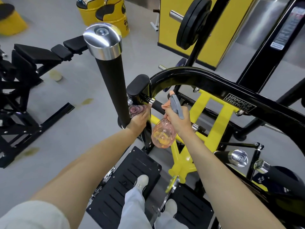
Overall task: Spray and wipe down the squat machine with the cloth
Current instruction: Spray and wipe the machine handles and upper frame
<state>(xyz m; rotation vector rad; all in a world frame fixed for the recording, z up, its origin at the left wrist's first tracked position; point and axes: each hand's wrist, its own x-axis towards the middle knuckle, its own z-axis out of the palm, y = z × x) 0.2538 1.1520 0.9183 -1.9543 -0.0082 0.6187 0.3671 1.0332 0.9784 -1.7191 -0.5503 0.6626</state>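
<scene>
The black and yellow squat machine [206,81] fills the middle and right of the view. My left hand [140,119] grips a pink patterned cloth [137,109] and holds it against the machine's black upright, just behind a long black padded handle with a chrome cap [110,83]. My right hand [176,119] holds a pink translucent spray bottle [162,133] by its neck, fingers round the grey trigger, with the nozzle near a short black grip [157,105] on the frame.
I stand on the machine's black footplates [125,182]. A black adjustable bench [38,55] sits on the grey floor at left. Yellow barrel stools [105,12] stand at the back. A weight plate [193,22] hangs on a peg at upper right.
</scene>
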